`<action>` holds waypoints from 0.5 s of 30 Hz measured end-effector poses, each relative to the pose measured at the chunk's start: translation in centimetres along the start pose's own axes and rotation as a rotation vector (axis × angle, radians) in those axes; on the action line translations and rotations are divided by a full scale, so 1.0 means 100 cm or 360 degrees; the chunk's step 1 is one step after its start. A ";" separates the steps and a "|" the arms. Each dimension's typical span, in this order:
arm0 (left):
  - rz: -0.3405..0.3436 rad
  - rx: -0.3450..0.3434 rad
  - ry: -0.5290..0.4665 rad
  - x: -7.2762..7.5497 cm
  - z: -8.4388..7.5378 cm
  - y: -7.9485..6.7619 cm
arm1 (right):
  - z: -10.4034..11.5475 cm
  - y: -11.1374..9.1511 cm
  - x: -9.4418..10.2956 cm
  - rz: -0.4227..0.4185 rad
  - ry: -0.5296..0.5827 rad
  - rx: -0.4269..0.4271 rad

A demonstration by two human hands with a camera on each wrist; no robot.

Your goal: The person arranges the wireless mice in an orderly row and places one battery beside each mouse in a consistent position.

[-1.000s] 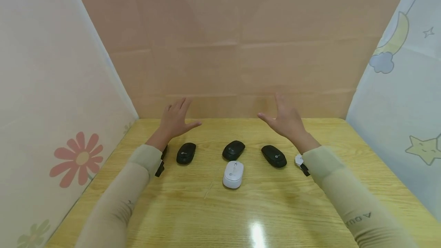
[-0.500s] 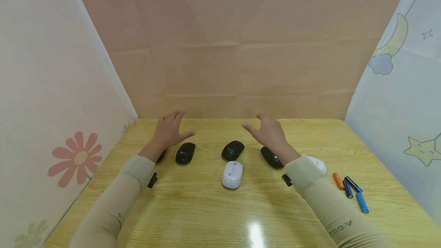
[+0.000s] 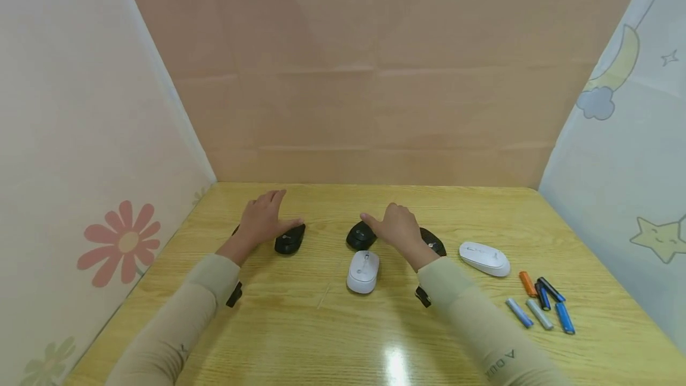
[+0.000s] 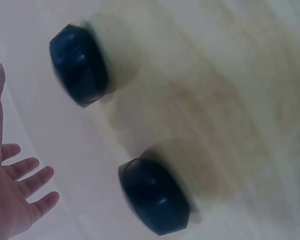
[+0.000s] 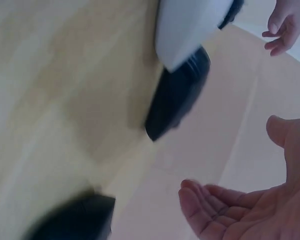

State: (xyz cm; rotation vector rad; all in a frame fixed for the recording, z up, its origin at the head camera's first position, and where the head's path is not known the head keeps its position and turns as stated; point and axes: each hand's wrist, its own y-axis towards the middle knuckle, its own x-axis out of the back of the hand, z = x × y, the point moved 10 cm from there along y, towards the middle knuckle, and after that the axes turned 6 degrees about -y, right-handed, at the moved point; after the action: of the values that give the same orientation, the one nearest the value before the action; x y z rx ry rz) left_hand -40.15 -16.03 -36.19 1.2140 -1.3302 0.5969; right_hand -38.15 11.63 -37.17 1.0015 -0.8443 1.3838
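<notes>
My left hand (image 3: 261, 219) hovers with spread fingers above the table's left side, its thumb in front of a black computer mouse (image 3: 289, 243). Another black mouse (image 3: 236, 230) is mostly hidden behind that hand. Over the middle, my right hand (image 3: 398, 228) holds nothing; its thumb overlaps a third black mouse (image 3: 360, 237) in the head view. A white mouse (image 3: 363, 273) lies just in front of that one. Behind the right wrist, a further black mouse (image 3: 434, 243) is partly covered. In the right wrist view, the right fingers (image 5: 225, 205) are loosely bent and apart from the mice.
A second white mouse (image 3: 485, 259) lies on the right of the wooden table (image 3: 300, 338). Several batteries are grouped beyond it, among them an orange battery (image 3: 527, 283) and a blue battery (image 3: 565, 318). Draped walls (image 3: 605, 153) close the sides and back.
Both hands have come down and nearer, the right one also moving left. The right sleeve's shift uncovers the second white mouse and the batteries. The mice stay where they were.
</notes>
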 end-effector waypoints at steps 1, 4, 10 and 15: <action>0.0008 0.0010 0.0007 -0.002 0.000 -0.001 | 0.001 0.000 -0.005 0.0019 0.0010 -0.0018; 0.0049 0.0067 0.0012 -0.010 0.002 -0.005 | 0.003 -0.001 -0.019 0.0046 -0.0004 -0.0041; 0.0135 0.0162 0.0052 -0.023 0.005 -0.013 | 0.008 -0.001 -0.040 0.0097 -0.0023 -0.0041; 0.0180 0.0228 0.0034 -0.031 0.006 -0.018 | 0.012 0.000 -0.049 0.0159 -0.0162 -0.0063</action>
State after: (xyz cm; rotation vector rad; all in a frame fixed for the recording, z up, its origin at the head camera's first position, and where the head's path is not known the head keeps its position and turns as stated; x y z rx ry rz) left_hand -39.46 -16.29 -39.74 1.2494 -1.3632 0.7953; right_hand -38.23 8.69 -41.24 1.0174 -1.0051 1.4040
